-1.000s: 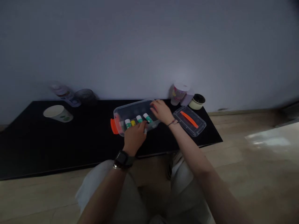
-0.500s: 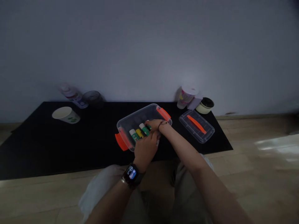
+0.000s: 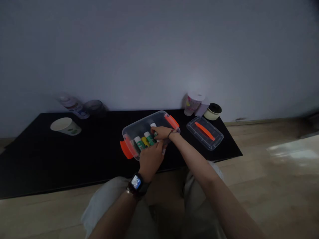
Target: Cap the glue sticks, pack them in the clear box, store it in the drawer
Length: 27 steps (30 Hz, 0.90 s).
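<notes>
Box point(image 3: 139, 127): right hand point(image 3: 162, 132) grasps a stick point(image 3: 153, 125) inside; left hand point(image 3: 151, 158) at its six o'clock rim, grip unclear. Lid point(image 3: 204, 131) at three o'clock, cup point(image 3: 69, 127) at nine.

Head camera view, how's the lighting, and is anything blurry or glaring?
Head view: dim overall, the black table showing little detail; head view: a bright glare patch on the floor at right; head view: the bottle at left looks smeared.

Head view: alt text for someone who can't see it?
The right hand reaches into a clear plastic box with orange latches, over white-capped green tubes and a yellow tube; the left hand is at its near rim. To its right, a clear lid with orange handle lies on the black table.
</notes>
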Available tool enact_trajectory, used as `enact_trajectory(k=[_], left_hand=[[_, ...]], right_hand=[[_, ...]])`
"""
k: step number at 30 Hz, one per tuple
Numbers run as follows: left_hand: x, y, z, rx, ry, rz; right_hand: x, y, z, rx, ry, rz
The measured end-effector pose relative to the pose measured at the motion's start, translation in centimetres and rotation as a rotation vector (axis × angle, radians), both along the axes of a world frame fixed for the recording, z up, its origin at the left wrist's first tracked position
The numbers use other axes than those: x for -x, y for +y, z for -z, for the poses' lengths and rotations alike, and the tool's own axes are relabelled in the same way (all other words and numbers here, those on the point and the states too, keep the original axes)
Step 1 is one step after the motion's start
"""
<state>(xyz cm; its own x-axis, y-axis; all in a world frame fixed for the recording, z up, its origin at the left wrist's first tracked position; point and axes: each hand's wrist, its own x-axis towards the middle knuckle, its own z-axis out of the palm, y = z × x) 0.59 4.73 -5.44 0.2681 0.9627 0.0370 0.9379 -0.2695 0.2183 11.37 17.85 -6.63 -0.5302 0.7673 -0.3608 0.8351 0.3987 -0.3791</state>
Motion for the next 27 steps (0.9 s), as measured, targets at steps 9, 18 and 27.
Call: enact_trajectory(k=[9,18,27], left_hand=[[1.6,1.4,-0.6,0.007,-0.004,-0.101],[4.1,3.2,0.2,-0.419,-0.387,-0.022],[2.0,2.9,2.0,-0.101,-1.105,0.166]], right_hand=[[-5.0,-2.3,-4.9,-0.399,0.616,0.269],[-7.3,-5.6,-4.8,0.085,1.116,0.581],[-6.6,-6.3,-5.2,0.413,1.013,0.412]])
